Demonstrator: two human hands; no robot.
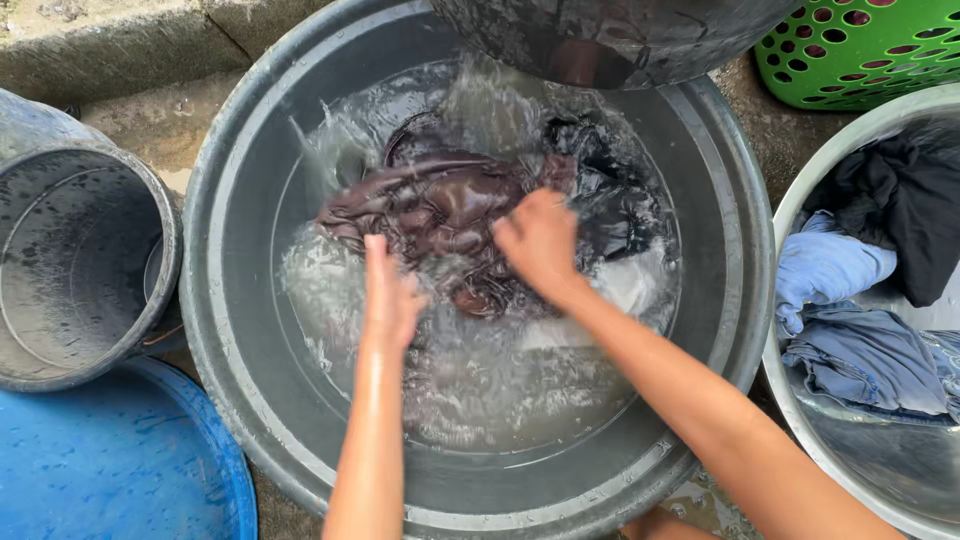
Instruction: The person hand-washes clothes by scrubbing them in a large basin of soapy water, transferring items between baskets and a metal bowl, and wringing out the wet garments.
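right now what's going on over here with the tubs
A person is hand-washing clothes in a big grey basin of churning water. The left hand and right hand both press on a dark brown garment, with other dark clothes soaking beside it. To the right, a pale tub holds blue and black clothes. A grey bucket, a blue lid and a green basket stand around.

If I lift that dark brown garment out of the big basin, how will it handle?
The dark brown garment lies crumpled and soaked in water, so it will probably hang floppy, drip, and feel heavy. Both hands press it, suggesting it yields easily.
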